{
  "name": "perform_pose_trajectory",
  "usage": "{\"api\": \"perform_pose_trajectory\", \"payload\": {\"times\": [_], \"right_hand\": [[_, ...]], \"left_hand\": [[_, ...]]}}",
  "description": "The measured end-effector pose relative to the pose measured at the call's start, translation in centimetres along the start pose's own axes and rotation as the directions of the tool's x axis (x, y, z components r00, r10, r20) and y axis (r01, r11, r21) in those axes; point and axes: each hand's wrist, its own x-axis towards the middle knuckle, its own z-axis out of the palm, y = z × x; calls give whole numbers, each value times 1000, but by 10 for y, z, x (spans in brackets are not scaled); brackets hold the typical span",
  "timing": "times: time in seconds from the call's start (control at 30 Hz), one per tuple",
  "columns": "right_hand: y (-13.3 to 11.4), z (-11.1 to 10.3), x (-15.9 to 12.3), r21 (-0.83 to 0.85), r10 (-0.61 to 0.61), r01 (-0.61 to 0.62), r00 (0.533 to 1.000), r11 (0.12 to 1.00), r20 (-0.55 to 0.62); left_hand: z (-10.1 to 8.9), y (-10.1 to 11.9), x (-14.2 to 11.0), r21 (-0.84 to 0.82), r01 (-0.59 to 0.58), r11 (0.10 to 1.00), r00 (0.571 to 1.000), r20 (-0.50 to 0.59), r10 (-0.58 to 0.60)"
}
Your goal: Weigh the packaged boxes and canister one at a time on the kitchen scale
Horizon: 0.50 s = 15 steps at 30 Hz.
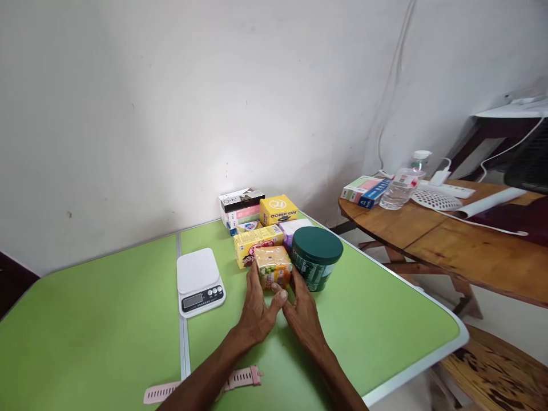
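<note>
Head view: your left hand (pixel 256 313) and right hand (pixel 305 314), half curled, clasp the orange box (pixel 273 258) between them, neither nearer.

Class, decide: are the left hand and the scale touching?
Apart: the head view shows green table between the left hand and the scale.

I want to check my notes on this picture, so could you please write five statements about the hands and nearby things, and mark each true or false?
1. The left hand and right hand both touch the orange package. True.
2. The green tub stands between the package and the white scale. False: the tub is right of the package.
3. The bottle stands on the green table. False: it stands on the wooden table.
4. The pink strap passes under the left forearm. True.
5. The package sits on the scale. False: it is right of it.
</note>
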Motion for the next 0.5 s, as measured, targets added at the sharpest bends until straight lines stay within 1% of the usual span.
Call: {"api": "perform_pose_trajectory", "payload": {"times": [0.13, 0.23, 0.3, 0.37, 0.43, 0.5], "right_hand": [[5, 1, 14, 7, 8, -8, 999, 1000, -37], [5, -3, 26, 28, -19, 19, 1000, 999, -22], [6, -6, 30, 26, -34, 35, 999, 999, -17], [8, -8, 26, 4, -28, 28, 999, 1000, -25], [12, -9, 15, -35, 10, -12, 999, 999, -49], [18, -10, 0, -75, 68, -74, 995, 994, -79]], "left_hand": [[5, -5, 11, -3, -2, 1000, 1000, 13, 2], [12, -6, 20, -5, 3, 1000, 1000, 18, -3], [14, -6, 24, -2, 8, 1000, 1000, 23, -8], [13, -5, 26, 1, 8, 1000, 999, 40, -8], [7, -7, 22, -3, 22, 1000, 998, 62, -22], [-2, -12, 16, -20, 75, 997, 995, 72, -73]]}}
